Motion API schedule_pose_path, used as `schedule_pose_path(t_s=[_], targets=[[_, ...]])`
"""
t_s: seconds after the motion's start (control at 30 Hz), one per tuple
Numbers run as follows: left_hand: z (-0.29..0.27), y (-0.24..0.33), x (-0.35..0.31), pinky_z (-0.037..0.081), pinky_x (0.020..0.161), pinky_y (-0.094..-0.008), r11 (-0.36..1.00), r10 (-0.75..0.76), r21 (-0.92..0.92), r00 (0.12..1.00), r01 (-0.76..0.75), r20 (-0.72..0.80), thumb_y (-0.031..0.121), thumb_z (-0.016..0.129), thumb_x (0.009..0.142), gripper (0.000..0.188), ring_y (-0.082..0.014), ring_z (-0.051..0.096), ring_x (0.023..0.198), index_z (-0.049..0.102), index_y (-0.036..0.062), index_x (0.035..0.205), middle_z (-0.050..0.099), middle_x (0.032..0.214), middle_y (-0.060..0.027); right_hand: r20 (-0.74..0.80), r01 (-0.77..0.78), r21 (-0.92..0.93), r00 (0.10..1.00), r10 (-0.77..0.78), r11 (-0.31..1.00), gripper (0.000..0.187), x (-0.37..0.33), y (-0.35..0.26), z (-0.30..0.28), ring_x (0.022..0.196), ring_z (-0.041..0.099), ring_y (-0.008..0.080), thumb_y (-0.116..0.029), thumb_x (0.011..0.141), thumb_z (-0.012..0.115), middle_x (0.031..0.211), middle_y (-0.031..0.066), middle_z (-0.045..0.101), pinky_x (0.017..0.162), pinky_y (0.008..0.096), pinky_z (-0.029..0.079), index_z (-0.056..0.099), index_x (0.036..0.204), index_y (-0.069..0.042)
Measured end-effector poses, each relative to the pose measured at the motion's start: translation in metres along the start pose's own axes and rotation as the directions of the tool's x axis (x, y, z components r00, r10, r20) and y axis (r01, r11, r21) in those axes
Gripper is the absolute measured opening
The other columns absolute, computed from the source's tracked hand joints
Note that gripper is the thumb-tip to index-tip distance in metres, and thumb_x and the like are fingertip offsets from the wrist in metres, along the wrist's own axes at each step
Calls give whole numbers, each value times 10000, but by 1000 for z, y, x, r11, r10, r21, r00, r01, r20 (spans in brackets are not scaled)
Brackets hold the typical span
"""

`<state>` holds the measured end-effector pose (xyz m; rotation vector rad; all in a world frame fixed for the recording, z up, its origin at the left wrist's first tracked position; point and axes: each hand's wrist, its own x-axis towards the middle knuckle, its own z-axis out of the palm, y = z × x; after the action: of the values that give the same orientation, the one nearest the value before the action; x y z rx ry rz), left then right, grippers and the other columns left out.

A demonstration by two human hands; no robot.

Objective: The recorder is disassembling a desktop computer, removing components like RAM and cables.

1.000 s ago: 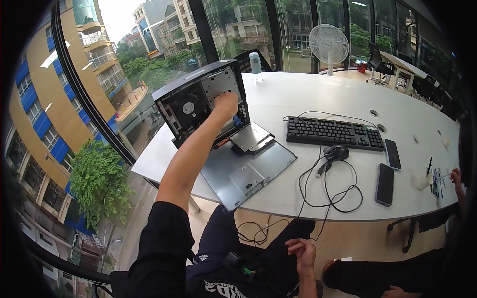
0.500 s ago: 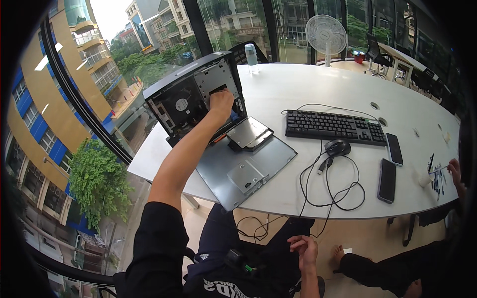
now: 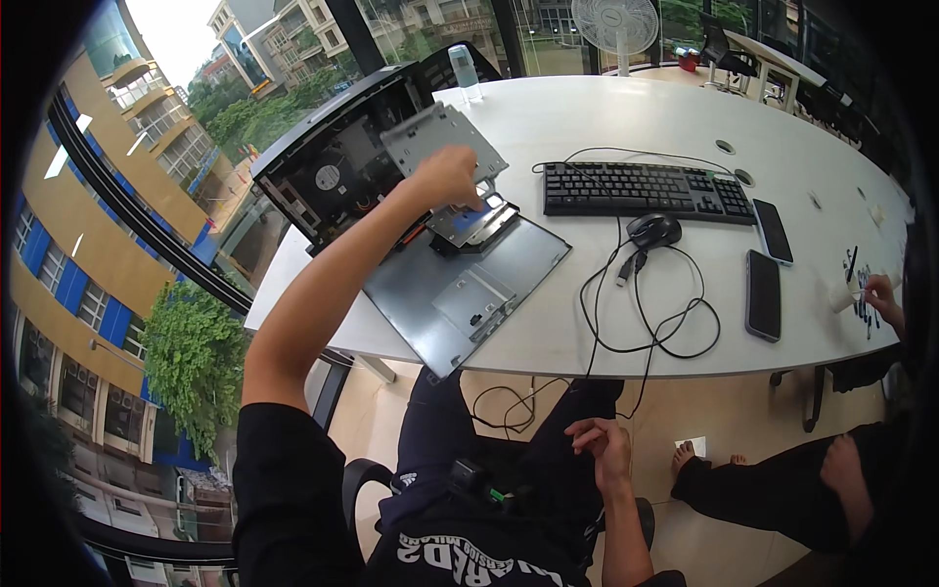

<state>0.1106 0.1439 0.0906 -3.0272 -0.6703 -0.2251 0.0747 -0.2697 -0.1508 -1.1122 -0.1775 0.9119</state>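
Note:
An opened black desktop computer case (image 3: 328, 176) stands at the table's left end, its fan and inner parts exposed. My left hand (image 3: 445, 179) is closed on a flat grey metal bracket (image 3: 440, 137) with small holes, tilted out at the right side of the case opening; my fingertips are partly hidden. Below that hand a smaller silver metal part (image 3: 472, 227) rests on the removed side panel (image 3: 411, 293), which lies flat and juts over the table's front edge. Over my lap hovers my right hand (image 3: 604, 450), fingers loosely bent and apart, holding nothing.
On the white table (image 3: 528, 323) lie a black keyboard (image 3: 646, 191), a corded mouse (image 3: 653, 231) with looped cables, and two phones (image 3: 763, 295). A bottle (image 3: 464, 72) stands behind the case. At the right, another person's hand (image 3: 883, 296) reaches toward a cup (image 3: 841, 293) and pens.
My left hand has moved down and outward, swinging the metal bracket out of the case opening. My right hand stays over my lap. The whole view has shifted downward.

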Motion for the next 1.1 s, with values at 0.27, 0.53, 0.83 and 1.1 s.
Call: schedule_pose_path(t_s=[0.27,0.53,0.83,1.1], targets=[[44,41,-9,473,558,-370,970,-12,-220,930,99,367,484,876,641,615,-254,631,616,669,-90,720,634,662,-164,8,9,-8,1000,-9,1000,498,-3,3,-4,721,631,205,-252,925,433,859,180,729,659,308,500,713,648,54],[68,43,-2,490,656,-415,982,36,-185,920,40,391,555,843,647,688,-315,657,738,674,-101,771,672,779,-227,-4,1,-20,1000,-1,1000,494,0,1,-4,709,634,202,-250,922,433,856,183,732,662,304,501,719,657,54],[74,59,-5,562,720,-403,985,23,-170,962,24,271,487,835,631,586,-333,699,763,688,-67,752,704,800,-216,-2,17,-8,1000,-17,1000,493,-1,3,-3,725,651,221,-254,923,439,854,190,731,646,317,500,706,641,50],[62,73,-22,532,681,-435,986,87,-153,980,-59,179,487,724,779,560,-334,673,706,694,-72,782,685,740,-203,-16,9,-16,1000,-9,1000,486,-1,4,-2,730,659,223,-254,919,441,841,180,733,628,327,497,706,640,44]])
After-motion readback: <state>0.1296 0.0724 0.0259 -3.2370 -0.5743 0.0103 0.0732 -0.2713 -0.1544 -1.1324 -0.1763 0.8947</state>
